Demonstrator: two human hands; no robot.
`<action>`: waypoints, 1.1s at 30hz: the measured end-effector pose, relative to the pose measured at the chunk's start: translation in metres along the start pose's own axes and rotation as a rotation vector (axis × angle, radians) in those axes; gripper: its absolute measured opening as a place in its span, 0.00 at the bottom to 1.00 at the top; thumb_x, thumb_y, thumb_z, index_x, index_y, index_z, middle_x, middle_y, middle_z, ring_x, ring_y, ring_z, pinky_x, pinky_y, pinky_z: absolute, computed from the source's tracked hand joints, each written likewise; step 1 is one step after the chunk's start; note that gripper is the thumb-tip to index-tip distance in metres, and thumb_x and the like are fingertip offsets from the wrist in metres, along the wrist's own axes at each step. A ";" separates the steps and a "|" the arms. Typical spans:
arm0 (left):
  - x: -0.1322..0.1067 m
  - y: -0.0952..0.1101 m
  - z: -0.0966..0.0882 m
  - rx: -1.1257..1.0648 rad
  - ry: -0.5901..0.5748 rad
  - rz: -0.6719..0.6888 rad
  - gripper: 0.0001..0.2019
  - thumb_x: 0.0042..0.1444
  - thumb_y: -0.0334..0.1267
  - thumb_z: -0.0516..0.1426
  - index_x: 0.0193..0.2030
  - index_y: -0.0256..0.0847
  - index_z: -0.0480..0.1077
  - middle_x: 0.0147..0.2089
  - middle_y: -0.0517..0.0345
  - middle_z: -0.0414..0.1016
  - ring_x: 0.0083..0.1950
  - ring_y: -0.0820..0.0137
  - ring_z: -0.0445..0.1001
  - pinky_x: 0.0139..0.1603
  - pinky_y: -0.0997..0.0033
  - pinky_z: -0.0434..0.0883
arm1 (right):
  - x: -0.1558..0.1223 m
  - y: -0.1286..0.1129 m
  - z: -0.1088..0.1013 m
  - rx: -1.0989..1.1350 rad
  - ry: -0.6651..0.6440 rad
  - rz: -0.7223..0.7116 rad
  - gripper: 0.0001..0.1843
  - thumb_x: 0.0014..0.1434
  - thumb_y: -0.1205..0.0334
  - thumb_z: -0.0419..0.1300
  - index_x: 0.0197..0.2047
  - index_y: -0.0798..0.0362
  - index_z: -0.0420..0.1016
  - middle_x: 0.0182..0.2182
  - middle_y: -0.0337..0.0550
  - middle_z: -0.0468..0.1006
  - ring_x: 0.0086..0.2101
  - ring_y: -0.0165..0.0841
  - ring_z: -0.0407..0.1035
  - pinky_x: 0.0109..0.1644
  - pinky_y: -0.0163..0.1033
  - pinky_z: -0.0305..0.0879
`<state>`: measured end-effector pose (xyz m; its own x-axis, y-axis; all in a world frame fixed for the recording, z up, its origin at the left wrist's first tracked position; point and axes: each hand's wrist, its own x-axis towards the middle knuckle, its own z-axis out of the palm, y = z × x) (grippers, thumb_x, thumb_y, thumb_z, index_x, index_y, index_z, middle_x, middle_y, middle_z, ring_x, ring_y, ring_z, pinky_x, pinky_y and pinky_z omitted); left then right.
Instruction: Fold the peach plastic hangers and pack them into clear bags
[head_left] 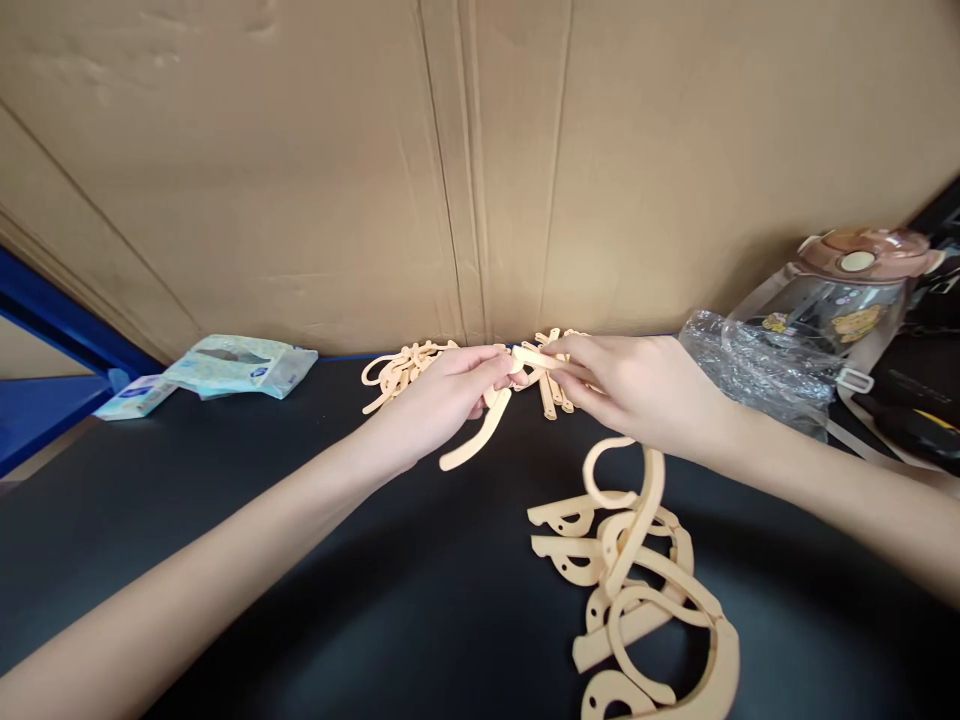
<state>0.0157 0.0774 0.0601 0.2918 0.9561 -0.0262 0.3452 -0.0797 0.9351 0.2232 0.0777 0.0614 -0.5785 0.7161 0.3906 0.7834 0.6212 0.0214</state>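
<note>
Both of my hands meet above the far part of the black table. My left hand is closed on a beige curved plastic piece, which looks like a part of a folding clothes hanger; its free end hangs down toward me. Pinched in my right hand is a beige hanger arm, its tip meeting the piece at my left fingertips. My fingers hide the joint. Nearer to me on the right lie several joined folding hangers, overlapping in a pile.
Behind my left hand lies a pile of loose hooks, and straight arms lie beyond my right. Tissue packs are at the left. Clear plastic wrap and a strapped water bottle stand right. A cardboard wall closes the back.
</note>
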 end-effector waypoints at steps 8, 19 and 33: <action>-0.004 -0.001 0.027 0.574 0.193 0.147 0.15 0.68 0.41 0.41 0.32 0.42 0.62 0.27 0.59 0.63 0.27 0.68 0.64 0.29 0.72 0.57 | 0.022 -0.005 0.021 0.159 -0.108 0.105 0.08 0.60 0.73 0.49 0.37 0.57 0.69 0.27 0.49 0.78 0.23 0.36 0.70 0.25 0.37 0.51; 0.023 -0.031 -0.062 1.142 0.318 -0.041 0.17 0.60 0.51 0.52 0.33 0.40 0.74 0.43 0.43 0.75 0.53 0.48 0.68 0.47 0.61 0.64 | 0.030 0.047 0.017 1.181 0.083 0.621 0.08 0.64 0.60 0.49 0.36 0.52 0.66 0.19 0.39 0.72 0.16 0.28 0.57 0.17 0.34 0.51; 0.001 -0.021 0.003 -0.461 -0.224 -0.188 0.10 0.57 0.41 0.62 0.37 0.34 0.75 0.32 0.59 0.69 0.22 0.84 0.53 0.18 0.84 0.48 | 0.006 0.049 0.012 0.447 0.300 0.178 0.05 0.54 0.61 0.60 0.31 0.51 0.68 0.28 0.40 0.74 0.30 0.33 0.70 0.34 0.39 0.65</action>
<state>0.0115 0.0794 0.0394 0.4626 0.8548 -0.2353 -0.0024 0.2666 0.9638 0.2553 0.1158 0.0533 -0.3048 0.7407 0.5987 0.6528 0.6202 -0.4350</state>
